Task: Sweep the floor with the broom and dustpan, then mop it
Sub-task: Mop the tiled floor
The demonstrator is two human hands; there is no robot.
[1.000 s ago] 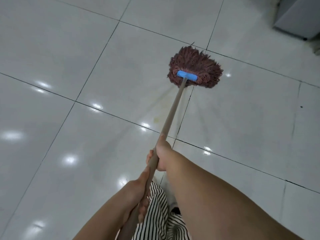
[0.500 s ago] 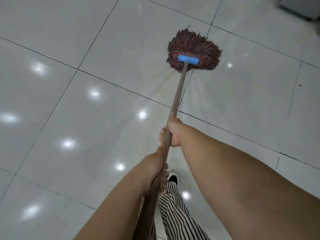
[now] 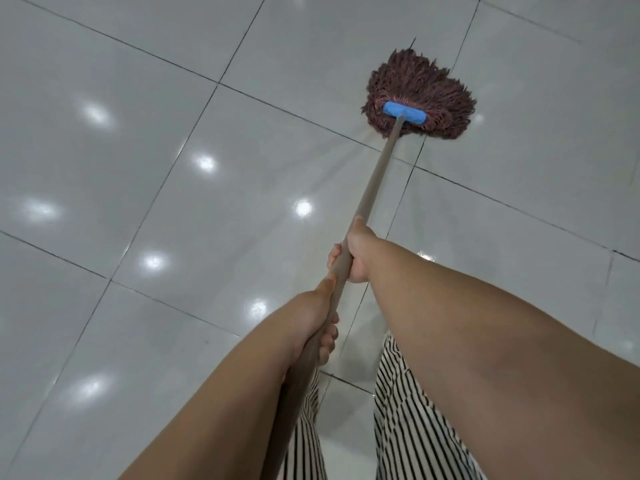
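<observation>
Both hands (image 3: 356, 254) clamped on tan-handled mop (image 3: 419, 95), shaggy maroon strands, blue clamp

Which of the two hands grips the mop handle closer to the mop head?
The right hand: it grips the handle further along towards the mop head, while the left hand holds it lower, nearer the body.

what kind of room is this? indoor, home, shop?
Indoors for sure; probably a home or small shop, but the frame cannot settle which. Evidence: large glossy white floor tiles with dark grout lines, reflections of several ceiling lights on them, and a string mop being worked across the floor.
</observation>
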